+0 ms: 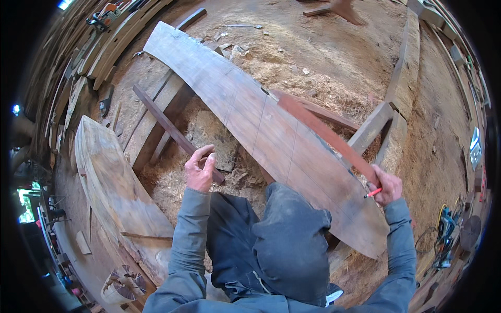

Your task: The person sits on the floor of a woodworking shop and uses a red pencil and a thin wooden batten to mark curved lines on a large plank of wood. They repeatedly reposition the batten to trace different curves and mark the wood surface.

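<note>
A long, curved wooden plank (250, 122) with thin dark lines across its face slants from the upper left to the lower right in front of my knees. My right hand (388, 187) is closed at the plank's right edge. It grips a red pencil (373, 193) and the near end of a long, straight reddish-brown wooden strip (323, 133), which lies along that edge. My left hand (199, 169) is raised with fingers loosely curled and thumb slightly apart; I see nothing in it. Behind it passes a narrow dark wooden stick (162, 117), and contact between them cannot be made out.
A thick pale wooden slab (115, 177) lies to my left. Squared timbers (162, 115) support the plank, and a heavy beam (404, 62) stands at the right. Sawdust covers the ground. A chainsaw (104, 15) rests on stacked boards; a blue power tool (446, 229) lies far right.
</note>
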The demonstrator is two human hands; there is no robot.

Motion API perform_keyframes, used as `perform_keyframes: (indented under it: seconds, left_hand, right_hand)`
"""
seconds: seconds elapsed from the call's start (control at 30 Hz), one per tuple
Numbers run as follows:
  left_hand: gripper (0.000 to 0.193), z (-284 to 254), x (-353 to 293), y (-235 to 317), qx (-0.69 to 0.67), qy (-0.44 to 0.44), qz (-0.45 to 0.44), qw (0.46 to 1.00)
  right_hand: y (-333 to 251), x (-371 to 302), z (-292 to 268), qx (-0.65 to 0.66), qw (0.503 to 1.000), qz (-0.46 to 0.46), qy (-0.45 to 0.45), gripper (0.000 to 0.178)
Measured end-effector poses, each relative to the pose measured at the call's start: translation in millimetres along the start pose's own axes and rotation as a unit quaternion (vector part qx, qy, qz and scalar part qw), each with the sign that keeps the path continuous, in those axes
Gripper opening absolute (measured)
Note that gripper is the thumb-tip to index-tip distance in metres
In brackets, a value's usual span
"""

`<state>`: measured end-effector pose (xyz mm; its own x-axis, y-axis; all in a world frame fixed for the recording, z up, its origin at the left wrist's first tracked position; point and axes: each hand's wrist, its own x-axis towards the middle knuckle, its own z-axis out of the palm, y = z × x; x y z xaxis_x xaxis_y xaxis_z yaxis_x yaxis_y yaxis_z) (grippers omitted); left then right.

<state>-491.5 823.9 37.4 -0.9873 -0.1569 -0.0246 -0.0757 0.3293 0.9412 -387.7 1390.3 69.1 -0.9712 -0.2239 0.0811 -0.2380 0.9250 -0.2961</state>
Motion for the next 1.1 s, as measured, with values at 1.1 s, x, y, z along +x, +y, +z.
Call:
perform_keyframes:
  seconds: [1.1]
  left_hand:
    - [0.045,97,207,19,0.298,-0.222,0.350,0.860]
  right_hand:
    - [-57,200,81,0.021,0.991,0.115,0.068,0.056]
